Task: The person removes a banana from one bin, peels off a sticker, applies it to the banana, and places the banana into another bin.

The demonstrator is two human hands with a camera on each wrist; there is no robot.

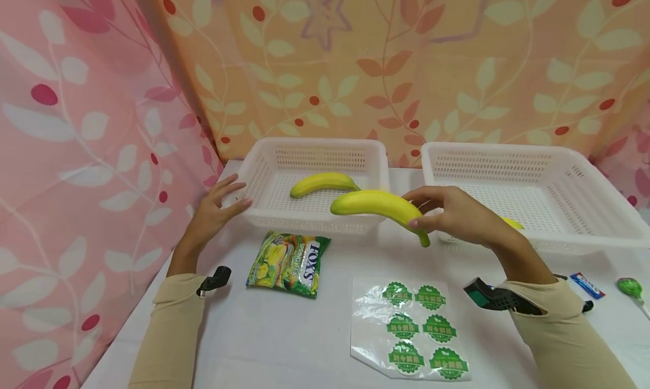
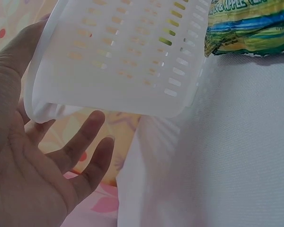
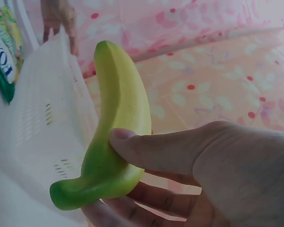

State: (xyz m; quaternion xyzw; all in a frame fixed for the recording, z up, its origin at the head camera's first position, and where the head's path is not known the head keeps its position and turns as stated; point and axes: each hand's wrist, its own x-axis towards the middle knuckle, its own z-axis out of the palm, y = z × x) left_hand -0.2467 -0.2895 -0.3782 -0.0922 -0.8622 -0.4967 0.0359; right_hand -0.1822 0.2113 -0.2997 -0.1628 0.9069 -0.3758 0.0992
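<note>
Two baskets stand side by side along the table's far edge, the left basket holding a banana, with a candy bag before it and a sticker sheet toward the near edge.

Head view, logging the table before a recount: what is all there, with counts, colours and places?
bananas: three, yellow-green; one in the left basket, one held, one partly hidden in the right basket
baskets: two, white; left, right, at the table's back
sweet bag: one, green; front of left basket
sticker sheet: one, six green stickers; table front
lollipop: one, green; right edge
small packet: one, blue and white; right
left hand: open, at left basket's corner
right hand: grip on held banana
</note>
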